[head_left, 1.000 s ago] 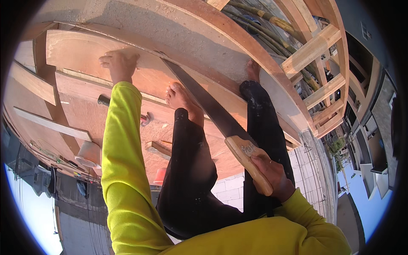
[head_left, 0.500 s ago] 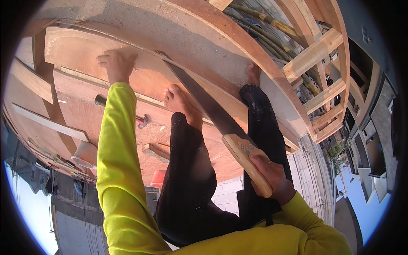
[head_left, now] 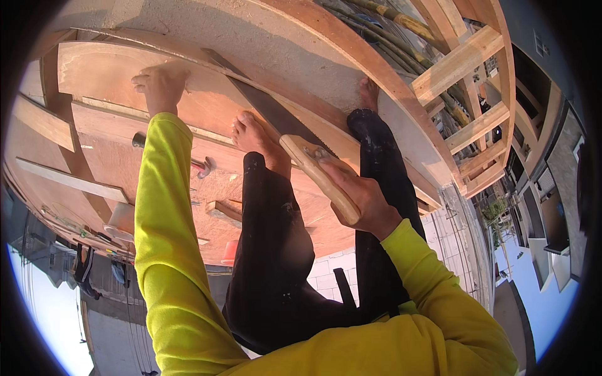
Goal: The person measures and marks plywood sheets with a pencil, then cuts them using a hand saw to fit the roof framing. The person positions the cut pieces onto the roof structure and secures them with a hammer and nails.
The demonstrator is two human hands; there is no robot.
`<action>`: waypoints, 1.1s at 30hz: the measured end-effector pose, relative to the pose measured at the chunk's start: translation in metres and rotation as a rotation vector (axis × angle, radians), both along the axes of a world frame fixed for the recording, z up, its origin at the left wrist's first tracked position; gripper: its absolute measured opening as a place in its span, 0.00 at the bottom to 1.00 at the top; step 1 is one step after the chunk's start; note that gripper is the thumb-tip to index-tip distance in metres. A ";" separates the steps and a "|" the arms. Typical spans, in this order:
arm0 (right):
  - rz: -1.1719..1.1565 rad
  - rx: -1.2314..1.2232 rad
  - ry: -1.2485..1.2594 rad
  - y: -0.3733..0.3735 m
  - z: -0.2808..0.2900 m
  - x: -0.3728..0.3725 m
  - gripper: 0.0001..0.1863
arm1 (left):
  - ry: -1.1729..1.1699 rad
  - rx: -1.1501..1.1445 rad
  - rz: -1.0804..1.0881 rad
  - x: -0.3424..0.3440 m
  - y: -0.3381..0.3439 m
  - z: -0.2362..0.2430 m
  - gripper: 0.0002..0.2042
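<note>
My right hand (head_left: 367, 202) grips the wooden handle of a handsaw (head_left: 266, 108). Its long dark blade slants up and left, lying across the edge of a plywood strip (head_left: 94, 66), with the far end passing beyond that edge. My left hand (head_left: 162, 88) presses on the plywood to the left of the blade, fingers spread and holding nothing. Between the hands, my bare left foot (head_left: 251, 133) rests on the same strip. Partly behind my left forearm lies a hammer (head_left: 202, 168), its red neck and metal head showing to the right.
A concrete ledge (head_left: 282, 47) curves along the far side. At the right stands a timber frame (head_left: 461, 66) with crosspieces, bamboo poles (head_left: 401, 25) beneath it. A wood block (head_left: 224, 212) and a red container (head_left: 230, 252) sit on the plywood deck left of my leg.
My right hand has pushed the saw up and left, so more of the blade extends past the plywood edge. My left hand stays in place on the board.
</note>
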State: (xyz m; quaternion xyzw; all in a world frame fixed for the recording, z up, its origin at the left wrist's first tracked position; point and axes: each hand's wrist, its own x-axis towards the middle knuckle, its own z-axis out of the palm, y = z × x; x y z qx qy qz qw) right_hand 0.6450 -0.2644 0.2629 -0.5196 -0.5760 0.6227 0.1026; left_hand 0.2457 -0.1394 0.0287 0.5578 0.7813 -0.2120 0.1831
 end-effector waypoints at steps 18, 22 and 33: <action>-0.054 0.098 0.076 0.004 -0.050 -0.023 0.36 | -0.072 0.074 0.048 0.111 -0.094 0.018 0.49; -0.032 0.032 0.066 0.004 -0.045 -0.022 0.36 | 0.053 0.047 -0.051 0.112 -0.102 0.005 0.47; -0.062 0.098 0.157 -0.006 -0.062 0.004 0.37 | -0.220 0.158 0.672 0.117 -0.081 -0.028 0.57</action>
